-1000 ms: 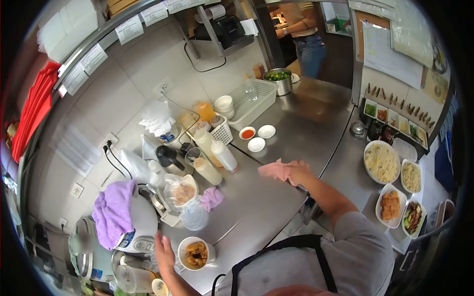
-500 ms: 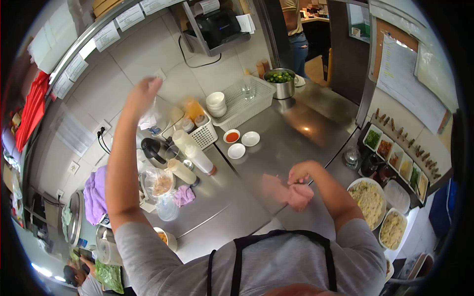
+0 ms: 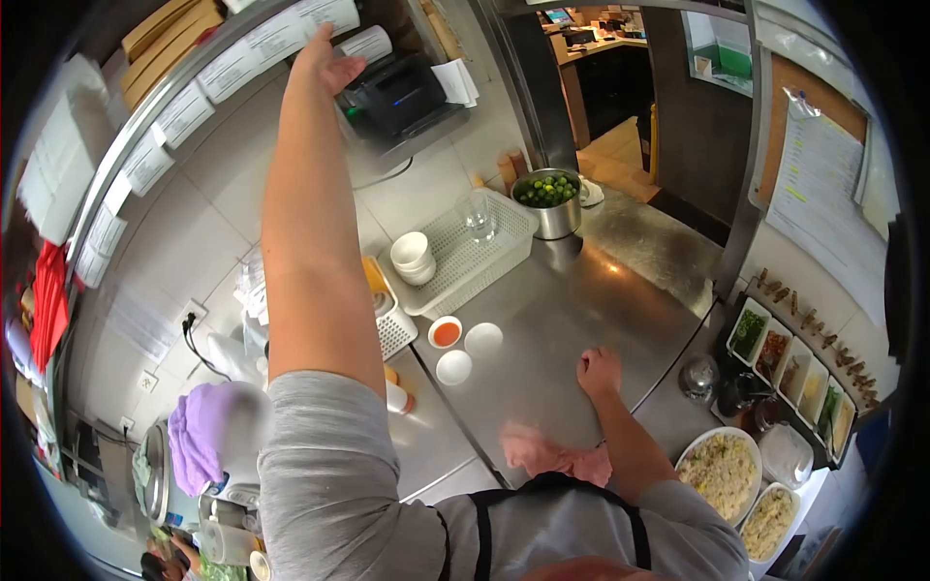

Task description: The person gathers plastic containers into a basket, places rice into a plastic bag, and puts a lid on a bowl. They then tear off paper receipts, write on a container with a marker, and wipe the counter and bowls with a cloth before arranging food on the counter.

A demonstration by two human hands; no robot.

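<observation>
My left hand (image 3: 329,64) is raised to the row of printed slips on the rail, just left of the black receipt printer (image 3: 402,97). A finger points up against the last slip (image 3: 327,14), and the thumb stands apart; nothing shows in its grasp. Low over the steel counter (image 3: 542,339), my right hand (image 3: 599,371) rests with its fingers curled in, and nothing shows in them. Below it, a crumpled pink cloth (image 3: 552,453) lies by my right forearm, partly blurred. Left of that hand sit a small bowl of orange-red sauce (image 3: 446,333) and two white dishes (image 3: 482,339).
A perforated tray (image 3: 455,261) holds stacked bowls and a glass. Beside it stands a steel pot of green limes (image 3: 548,192). At right are a condiment rack (image 3: 790,373) and bowls of pale chopped food (image 3: 719,473). Bottles are partly hidden behind my left arm.
My left hand has risen and moved right to the slips. My right hand has let go of the pink cloth, which now lies nearer my body. The person in the doorway is gone from view.
</observation>
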